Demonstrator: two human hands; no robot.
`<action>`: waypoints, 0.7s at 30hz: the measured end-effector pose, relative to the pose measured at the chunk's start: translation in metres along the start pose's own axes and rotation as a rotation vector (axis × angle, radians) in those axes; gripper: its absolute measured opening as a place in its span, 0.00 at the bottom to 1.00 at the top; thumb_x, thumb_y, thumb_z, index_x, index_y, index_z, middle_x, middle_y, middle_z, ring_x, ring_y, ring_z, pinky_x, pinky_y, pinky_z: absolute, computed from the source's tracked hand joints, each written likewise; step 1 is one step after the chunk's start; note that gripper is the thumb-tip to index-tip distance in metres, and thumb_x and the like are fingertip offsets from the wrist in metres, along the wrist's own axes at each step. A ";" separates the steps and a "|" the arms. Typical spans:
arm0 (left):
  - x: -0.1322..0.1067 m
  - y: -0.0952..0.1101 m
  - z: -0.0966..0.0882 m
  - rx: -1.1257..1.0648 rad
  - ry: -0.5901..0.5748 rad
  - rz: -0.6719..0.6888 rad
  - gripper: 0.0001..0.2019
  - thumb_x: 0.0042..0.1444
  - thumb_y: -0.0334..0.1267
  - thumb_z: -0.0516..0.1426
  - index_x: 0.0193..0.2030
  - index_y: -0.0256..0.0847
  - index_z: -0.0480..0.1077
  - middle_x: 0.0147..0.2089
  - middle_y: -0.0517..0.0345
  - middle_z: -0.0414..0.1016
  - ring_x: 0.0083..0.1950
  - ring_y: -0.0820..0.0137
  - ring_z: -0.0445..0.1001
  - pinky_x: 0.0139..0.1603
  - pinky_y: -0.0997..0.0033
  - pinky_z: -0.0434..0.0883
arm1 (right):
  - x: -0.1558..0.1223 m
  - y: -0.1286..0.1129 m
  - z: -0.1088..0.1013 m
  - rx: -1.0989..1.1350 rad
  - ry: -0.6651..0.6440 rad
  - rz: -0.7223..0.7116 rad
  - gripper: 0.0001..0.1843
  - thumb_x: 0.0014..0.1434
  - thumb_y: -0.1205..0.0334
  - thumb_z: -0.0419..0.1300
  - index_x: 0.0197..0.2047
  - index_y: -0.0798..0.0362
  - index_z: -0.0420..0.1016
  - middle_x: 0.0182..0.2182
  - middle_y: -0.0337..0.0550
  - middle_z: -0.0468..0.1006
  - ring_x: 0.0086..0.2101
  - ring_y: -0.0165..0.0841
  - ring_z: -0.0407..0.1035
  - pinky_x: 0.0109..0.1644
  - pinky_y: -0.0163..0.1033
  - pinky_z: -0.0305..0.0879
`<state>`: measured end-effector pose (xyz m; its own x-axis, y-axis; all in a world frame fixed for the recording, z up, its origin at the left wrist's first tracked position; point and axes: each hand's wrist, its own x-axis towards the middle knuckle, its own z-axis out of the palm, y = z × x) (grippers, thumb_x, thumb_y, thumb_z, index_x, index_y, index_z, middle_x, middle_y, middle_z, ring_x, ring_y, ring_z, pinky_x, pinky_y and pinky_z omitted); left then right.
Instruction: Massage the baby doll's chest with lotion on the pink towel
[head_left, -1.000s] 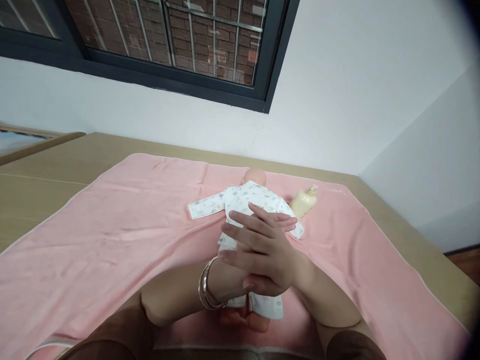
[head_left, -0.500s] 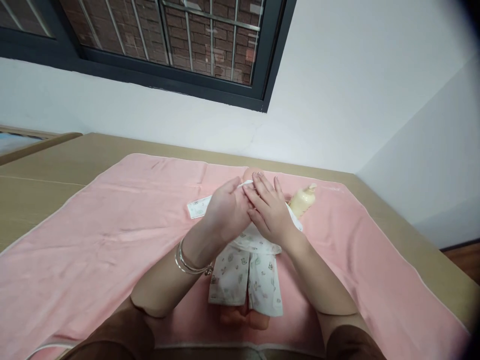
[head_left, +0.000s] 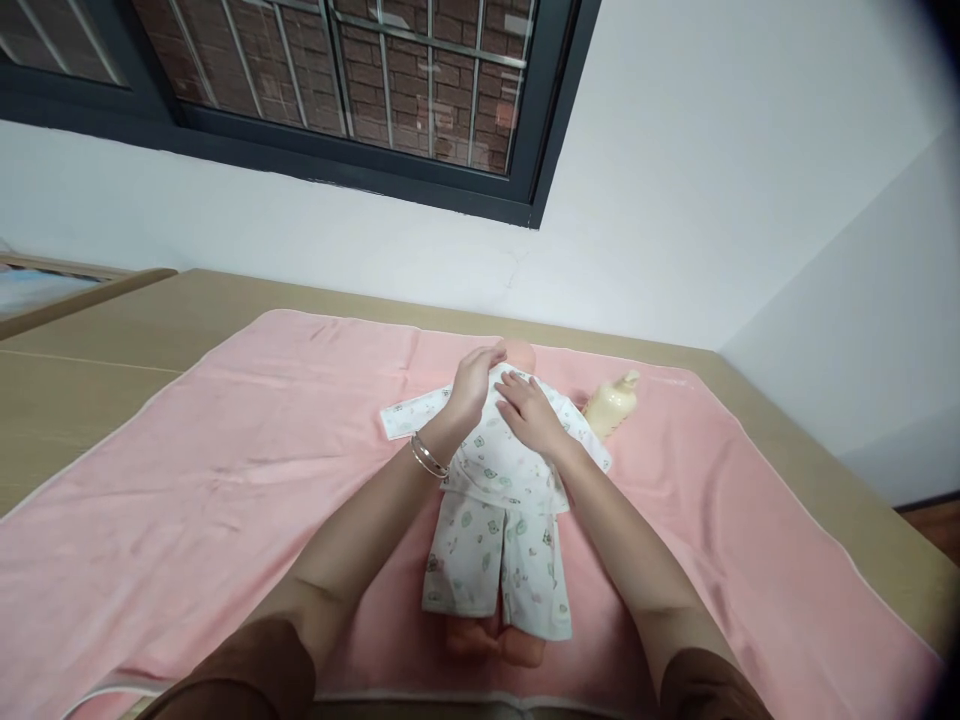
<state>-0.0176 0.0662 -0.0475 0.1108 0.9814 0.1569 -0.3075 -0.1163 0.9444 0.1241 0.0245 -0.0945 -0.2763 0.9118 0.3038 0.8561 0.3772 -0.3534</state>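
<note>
A baby doll (head_left: pixel 519 354) lies on its back on a pink blanket (head_left: pixel 217 480), its head at the far end and bare feet toward me. It wears a white printed top (head_left: pixel 499 460) and matching pants (head_left: pixel 461 560). My left hand (head_left: pixel 472 388) is held on edge near the doll's neck, fingers stretched together, nothing in it. Over the chest, my right hand (head_left: pixel 529 412) rests or hovers palm down with its fingers extended; contact is hard to make out. Part of the doll's head is hidden by my left fingertips.
A pale yellow baby bottle (head_left: pixel 611 403) lies on the blanket right of the doll. The wooden surface (head_left: pixel 217 295) shows around the blanket. Behind it rises a white wall (head_left: pixel 637 200) with a dark-framed window (head_left: pixel 525 150). A wooden edge (head_left: pixel 90 300) stands at the far left.
My hands, close together above the doll before, have moved apart and lower toward its upper body. More of the printed top is uncovered. The view has shifted slightly.
</note>
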 end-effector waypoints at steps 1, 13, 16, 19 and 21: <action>0.001 -0.008 0.000 0.084 0.000 0.035 0.10 0.56 0.39 0.53 0.36 0.39 0.74 0.46 0.51 0.81 0.55 0.63 0.76 0.63 0.60 0.68 | 0.001 0.004 0.001 0.006 0.017 0.024 0.26 0.72 0.56 0.46 0.67 0.55 0.67 0.71 0.51 0.58 0.72 0.43 0.47 0.75 0.58 0.41; 0.004 -0.077 -0.012 0.334 -0.006 0.301 0.22 0.70 0.51 0.45 0.60 0.42 0.67 0.62 0.46 0.74 0.65 0.62 0.72 0.68 0.57 0.66 | -0.001 -0.015 0.000 -0.134 -0.072 0.006 0.24 0.71 0.60 0.48 0.67 0.45 0.68 0.71 0.41 0.58 0.72 0.43 0.46 0.75 0.59 0.39; 0.003 -0.078 -0.011 0.355 0.014 0.324 0.23 0.70 0.52 0.43 0.58 0.42 0.68 0.62 0.46 0.74 0.66 0.62 0.71 0.69 0.56 0.65 | 0.001 -0.006 -0.001 -0.124 -0.025 0.099 0.26 0.72 0.55 0.47 0.70 0.49 0.63 0.72 0.47 0.55 0.72 0.42 0.47 0.74 0.55 0.45; 0.001 -0.078 -0.010 0.388 0.028 0.338 0.24 0.71 0.53 0.43 0.58 0.41 0.69 0.61 0.46 0.75 0.65 0.62 0.72 0.69 0.56 0.66 | -0.003 -0.019 0.002 -0.253 0.058 0.329 0.33 0.72 0.51 0.46 0.71 0.64 0.58 0.70 0.65 0.58 0.69 0.49 0.53 0.70 0.53 0.54; -0.001 -0.078 -0.009 0.399 0.051 0.340 0.24 0.71 0.53 0.43 0.60 0.42 0.67 0.61 0.46 0.75 0.64 0.61 0.72 0.68 0.56 0.66 | -0.008 -0.033 0.005 -0.342 0.070 0.386 0.33 0.72 0.53 0.46 0.71 0.67 0.57 0.68 0.70 0.59 0.68 0.52 0.56 0.69 0.53 0.55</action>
<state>-0.0024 0.0758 -0.1244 0.0185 0.8832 0.4687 0.0666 -0.4688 0.8808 0.0961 0.0060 -0.0899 0.1071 0.9567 0.2707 0.9870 -0.0694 -0.1452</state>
